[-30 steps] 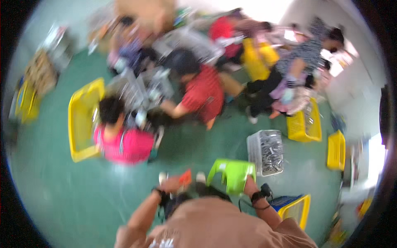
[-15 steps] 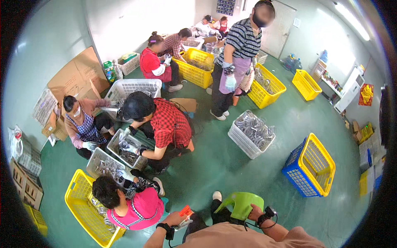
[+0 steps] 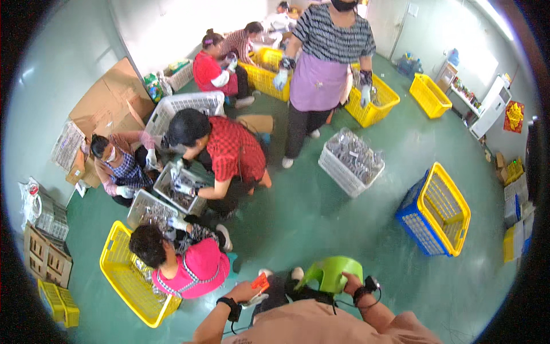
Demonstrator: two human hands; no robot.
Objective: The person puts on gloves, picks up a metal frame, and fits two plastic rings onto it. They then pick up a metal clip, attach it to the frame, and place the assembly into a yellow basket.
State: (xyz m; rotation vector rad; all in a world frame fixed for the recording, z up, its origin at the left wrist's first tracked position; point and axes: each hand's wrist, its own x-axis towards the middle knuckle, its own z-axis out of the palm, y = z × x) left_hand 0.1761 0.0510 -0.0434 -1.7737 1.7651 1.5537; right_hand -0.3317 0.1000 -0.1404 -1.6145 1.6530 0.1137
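Observation:
My right hand (image 3: pixel 351 284) is closed on the edge of a light green plastic stool (image 3: pixel 327 274), which hangs tilted in front of my legs. My left hand (image 3: pixel 243 292) is closed round a bright orange-red item (image 3: pixel 260 282) with something whitish below it; its exact kind is too small to make out. Dark bands with small devices sit on both my wrists. Left of my left hand crouches a person in a pink top (image 3: pixel 200 269). A blue basket with a yellow one (image 3: pixel 433 212) in it stands beyond my right hand.
A white basket of clear-wrapped metallic parts (image 3: pixel 350 163) stands mid-floor. A person in a purple apron (image 3: pixel 318 86) stands behind it. Several gloved people crouch at the left around grey crates (image 3: pixel 166 189) and a yellow basket (image 3: pixel 137 286). Further yellow baskets (image 3: pixel 429 96) stand at the back.
The person in the purple apron has come nearer and now faces me, arms apart. My view has shifted slightly, so the baskets sit higher. Both my hands keep their holds.

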